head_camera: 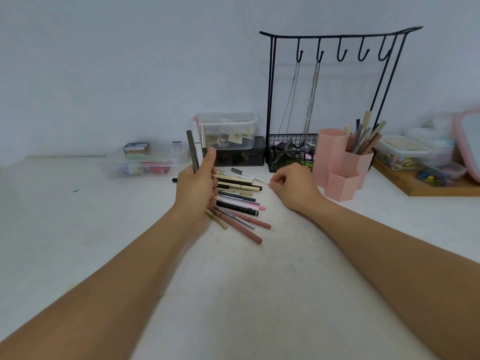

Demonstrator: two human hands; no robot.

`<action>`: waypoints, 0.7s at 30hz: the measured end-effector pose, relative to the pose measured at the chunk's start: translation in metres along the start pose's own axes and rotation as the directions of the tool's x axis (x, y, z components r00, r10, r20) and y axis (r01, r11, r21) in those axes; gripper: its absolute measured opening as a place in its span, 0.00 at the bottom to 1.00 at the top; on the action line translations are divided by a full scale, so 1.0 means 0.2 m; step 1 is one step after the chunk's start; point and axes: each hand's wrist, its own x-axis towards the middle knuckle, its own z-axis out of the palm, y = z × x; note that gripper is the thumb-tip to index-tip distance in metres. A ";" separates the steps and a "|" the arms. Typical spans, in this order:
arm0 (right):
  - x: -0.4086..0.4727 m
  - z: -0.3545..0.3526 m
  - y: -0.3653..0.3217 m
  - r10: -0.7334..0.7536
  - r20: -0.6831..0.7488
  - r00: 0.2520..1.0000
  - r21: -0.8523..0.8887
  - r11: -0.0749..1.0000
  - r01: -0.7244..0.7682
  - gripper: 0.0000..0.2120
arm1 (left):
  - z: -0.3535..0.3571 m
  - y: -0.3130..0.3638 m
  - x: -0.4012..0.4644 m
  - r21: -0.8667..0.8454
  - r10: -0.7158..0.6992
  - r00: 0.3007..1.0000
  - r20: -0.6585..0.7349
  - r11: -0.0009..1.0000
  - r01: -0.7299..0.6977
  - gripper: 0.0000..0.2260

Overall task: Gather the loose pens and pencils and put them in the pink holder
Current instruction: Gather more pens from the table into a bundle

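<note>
Two bare forearms lead to the pile of loose pens (237, 201), left of the pink holder (340, 162). Several upright pens (195, 149) are gripped by the left hand (197, 188); a white pen's tip (265, 181) is pinched by the right hand (293, 187). Gathering is judged underway; lifting toward the holder is needed next.

A black wire hook rack (335, 37) stands right of centre on a white table (259, 294), two chains (310, 100) hanging over its basket (288, 157). Clear plastic boxes (228, 128) sit at centre and left; a wooden tray (420, 187) of containers occupies the right edge.
</note>
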 end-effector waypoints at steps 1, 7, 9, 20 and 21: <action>0.00 0.00 0.00 0.011 -0.011 1.000 0.012 1.000 -0.011 0.06 | 0.00 0.00 0.00 -0.002 0.002 1.000 0.006 1.000 -0.002 0.19; -0.02 0.00 -0.02 0.173 -0.116 0.978 0.377 0.919 -0.118 0.08 | 0.00 -0.03 0.01 -0.019 0.011 1.000 0.002 1.000 -0.011 0.13; -0.03 0.00 -0.05 0.223 -0.093 0.970 0.531 0.836 -0.140 0.11 | 0.01 -0.03 0.01 -0.057 -0.006 1.000 0.003 0.998 0.006 0.12; -0.16 0.04 -0.31 -0.026 0.365 0.931 0.923 0.142 -0.358 0.05 | 0.05 0.00 -0.04 -0.112 0.127 0.991 0.036 0.986 -0.122 0.12; -0.17 0.05 -0.32 -0.037 0.374 0.927 0.919 0.153 -0.364 0.05 | 0.05 -0.01 -0.04 -0.104 0.131 0.991 0.033 0.986 -0.127 0.13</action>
